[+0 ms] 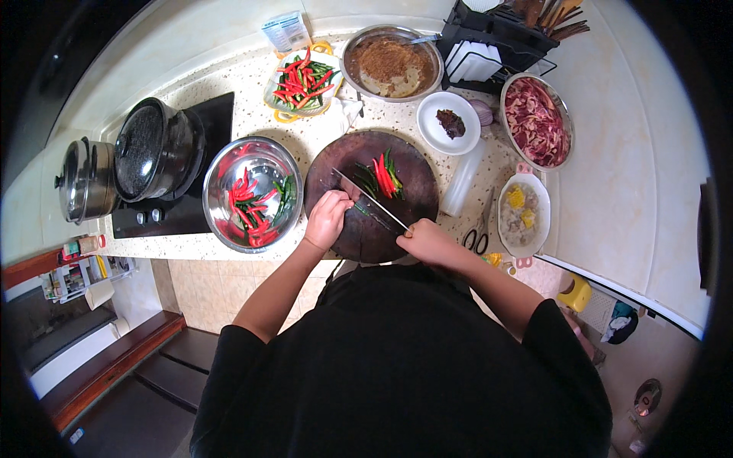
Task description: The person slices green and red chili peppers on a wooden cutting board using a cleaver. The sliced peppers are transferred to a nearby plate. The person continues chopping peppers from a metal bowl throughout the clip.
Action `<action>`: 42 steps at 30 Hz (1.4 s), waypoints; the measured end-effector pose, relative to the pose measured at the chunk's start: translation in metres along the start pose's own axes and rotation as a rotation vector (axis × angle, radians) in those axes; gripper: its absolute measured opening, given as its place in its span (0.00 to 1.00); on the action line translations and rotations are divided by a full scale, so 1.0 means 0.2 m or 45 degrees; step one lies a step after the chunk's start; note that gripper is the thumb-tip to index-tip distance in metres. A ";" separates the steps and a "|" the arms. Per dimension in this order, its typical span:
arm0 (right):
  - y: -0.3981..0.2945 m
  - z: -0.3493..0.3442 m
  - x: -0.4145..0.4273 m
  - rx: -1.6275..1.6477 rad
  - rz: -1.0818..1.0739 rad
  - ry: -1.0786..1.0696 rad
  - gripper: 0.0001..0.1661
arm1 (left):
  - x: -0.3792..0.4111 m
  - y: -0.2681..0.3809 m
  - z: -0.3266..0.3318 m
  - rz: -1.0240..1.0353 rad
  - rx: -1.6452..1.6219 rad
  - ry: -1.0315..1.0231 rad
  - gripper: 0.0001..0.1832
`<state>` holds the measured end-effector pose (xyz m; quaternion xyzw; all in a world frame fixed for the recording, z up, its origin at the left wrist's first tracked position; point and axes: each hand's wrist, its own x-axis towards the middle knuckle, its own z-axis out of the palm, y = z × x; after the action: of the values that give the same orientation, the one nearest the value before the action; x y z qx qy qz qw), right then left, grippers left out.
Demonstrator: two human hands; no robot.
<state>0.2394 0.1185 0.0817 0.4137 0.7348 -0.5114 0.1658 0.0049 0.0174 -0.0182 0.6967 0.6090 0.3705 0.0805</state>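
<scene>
On a round dark wooden chopping board [366, 149], my right hand [426, 242] grips the handle of a kitchen knife [372, 198], its blade slanting up to the left. My left hand [328, 217] lies at the board's left edge, fingertips beside the blade and at the end of a green chili [375, 216]; whether they pinch it I cannot tell. Several red chilies [384, 176] and green chilies lie behind the blade. Left of the board, a steel bowl [215, 183] holds red and green chilies.
Pots [143, 149] stand on the black cooktop [220, 120] at left. Behind the board are a dish of chilies [303, 80], a steel basin of brown liquid [392, 63] and a white plate [424, 123]. Scissors [481, 235], a bowl of meat [537, 123] and a soup dish [543, 217] are at right.
</scene>
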 end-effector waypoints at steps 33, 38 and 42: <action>0.13 0.06 -0.04 0.140 -0.043 0.095 0.24 | -0.02 0.13 -0.06 -0.509 0.026 0.452 0.13; 0.18 0.09 -0.03 0.094 -0.030 0.052 0.23 | -0.23 -0.19 -0.43 -0.887 0.424 0.142 0.09; 0.23 0.12 0.02 0.280 -0.061 0.258 0.21 | -0.33 -0.39 -0.47 -1.156 0.352 -0.325 0.12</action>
<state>0.2692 0.1041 0.0404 0.4610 0.6971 -0.5481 0.0322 -0.1133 -0.0558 -0.0226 0.4050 0.8799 0.1255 0.2144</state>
